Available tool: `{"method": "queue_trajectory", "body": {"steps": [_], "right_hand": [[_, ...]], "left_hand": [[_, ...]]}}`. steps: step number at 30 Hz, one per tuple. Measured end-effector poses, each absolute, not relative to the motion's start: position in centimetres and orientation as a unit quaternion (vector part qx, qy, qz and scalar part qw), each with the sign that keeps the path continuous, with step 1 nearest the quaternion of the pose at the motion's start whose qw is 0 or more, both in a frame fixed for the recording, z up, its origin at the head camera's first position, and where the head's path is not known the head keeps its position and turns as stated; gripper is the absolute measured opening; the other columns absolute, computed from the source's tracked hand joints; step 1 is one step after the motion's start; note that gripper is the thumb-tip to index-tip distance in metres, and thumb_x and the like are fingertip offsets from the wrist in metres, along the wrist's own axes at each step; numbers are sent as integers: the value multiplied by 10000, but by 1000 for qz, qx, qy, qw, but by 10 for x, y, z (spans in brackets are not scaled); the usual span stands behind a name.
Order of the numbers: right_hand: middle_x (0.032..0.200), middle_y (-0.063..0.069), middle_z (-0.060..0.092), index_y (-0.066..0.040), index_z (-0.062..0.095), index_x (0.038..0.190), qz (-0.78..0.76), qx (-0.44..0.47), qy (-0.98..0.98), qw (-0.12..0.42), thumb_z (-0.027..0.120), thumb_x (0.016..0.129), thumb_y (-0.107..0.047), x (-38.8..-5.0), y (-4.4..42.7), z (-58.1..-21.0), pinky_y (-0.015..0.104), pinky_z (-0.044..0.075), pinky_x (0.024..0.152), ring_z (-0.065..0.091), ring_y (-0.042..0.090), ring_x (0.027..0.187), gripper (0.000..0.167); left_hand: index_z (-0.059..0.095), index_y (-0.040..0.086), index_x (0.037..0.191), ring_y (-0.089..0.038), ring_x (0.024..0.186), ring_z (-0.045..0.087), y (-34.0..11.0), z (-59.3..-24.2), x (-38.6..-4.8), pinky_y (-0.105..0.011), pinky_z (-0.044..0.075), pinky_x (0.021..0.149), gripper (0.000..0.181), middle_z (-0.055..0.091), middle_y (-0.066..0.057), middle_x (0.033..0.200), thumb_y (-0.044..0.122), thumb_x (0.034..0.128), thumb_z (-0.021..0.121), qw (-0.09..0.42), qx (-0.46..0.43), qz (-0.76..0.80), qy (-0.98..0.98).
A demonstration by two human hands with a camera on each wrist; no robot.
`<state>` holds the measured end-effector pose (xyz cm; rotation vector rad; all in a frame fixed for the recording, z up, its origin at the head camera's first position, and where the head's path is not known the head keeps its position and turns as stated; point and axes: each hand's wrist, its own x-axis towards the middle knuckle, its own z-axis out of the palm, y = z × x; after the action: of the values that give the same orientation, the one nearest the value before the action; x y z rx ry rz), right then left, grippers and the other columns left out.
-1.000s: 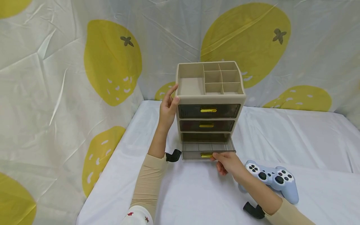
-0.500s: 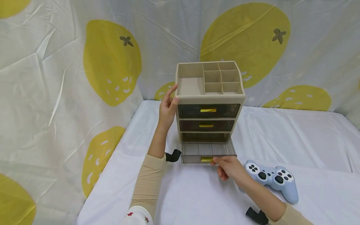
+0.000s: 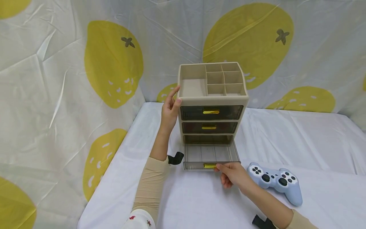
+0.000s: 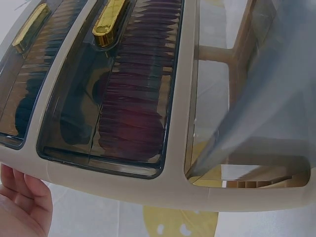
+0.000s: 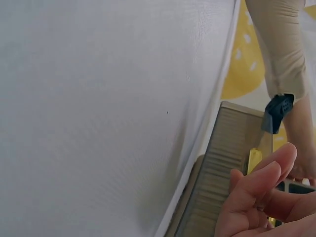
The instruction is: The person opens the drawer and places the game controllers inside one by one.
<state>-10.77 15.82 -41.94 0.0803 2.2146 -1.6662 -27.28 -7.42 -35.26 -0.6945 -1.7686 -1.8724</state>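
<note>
So the right-hand grip (image 3: 233,174) is pinching the yellow handle (image 3: 209,166) of the see-through bottom drawer (image 3: 193,166), which is sitting out from the front of a beige cabinet (image 3: 214,101) on a white cloth (image 3: 194,200). Left-hand grip (image 3: 170,111) is up against the cabinet's left side, thumb and forefinger spread apart. There's a light blue game controller (image 3: 273,180) just beside the right forearm, any marks on its buttons too tiny to read.

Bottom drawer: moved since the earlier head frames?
Yes. Against the beige cabinet frame, the bottom drawer has slid farther out, toward the person, with the right hand at its yellow handle.
</note>
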Motion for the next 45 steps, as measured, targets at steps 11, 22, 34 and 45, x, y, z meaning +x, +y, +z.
{"method": "queue_trajectory", "body": {"steps": [11, 22, 34, 45], "right_hand": [[512, -5, 535, 135, 644, 1033, -598, 16, 780, 186, 513, 1010, -217, -103, 157, -420, 225, 450, 439, 528, 86, 424, 376], [594, 26, 585, 61, 685, 978, -546, -24, 811, 209, 587, 958, -246, -98, 181, -419, 285, 480, 484, 545, 133, 514, 322], [767, 55, 626, 65, 627, 1170, -493, 33, 851, 176, 565, 980, -289, -79, 275, -378, 319, 503, 601, 626, 190, 682, 407], [842, 8, 665, 157, 496, 1277, -437, 122, 879, 148, 503, 1001, -405, -78, 345, -389, 303, 528, 655, 654, 126, 739, 626]], "left_hand": [[438, -40, 1418, -98, 598, 288, -75, -340, -260, -231, 267, 566, 497, 320, 65, 666, 102, 947, 504, 217, -251, -681, -653], [438, -50, 1414, -96, 600, 295, -75, -333, -251, -226, 277, 566, 487, 332, 61, 670, 77, 948, 498, 214, -254, -681, -652], [485, 58, 1430, -120, 602, 282, -75, -354, -271, -240, 270, 563, 508, 316, 41, 674, 206, 946, 537, 228, -254, -685, -644], [476, 46, 1429, -115, 613, 287, -75, -352, -270, -236, 276, 576, 506, 319, 47, 680, 203, 952, 533, 226, -250, -687, -644]]}}
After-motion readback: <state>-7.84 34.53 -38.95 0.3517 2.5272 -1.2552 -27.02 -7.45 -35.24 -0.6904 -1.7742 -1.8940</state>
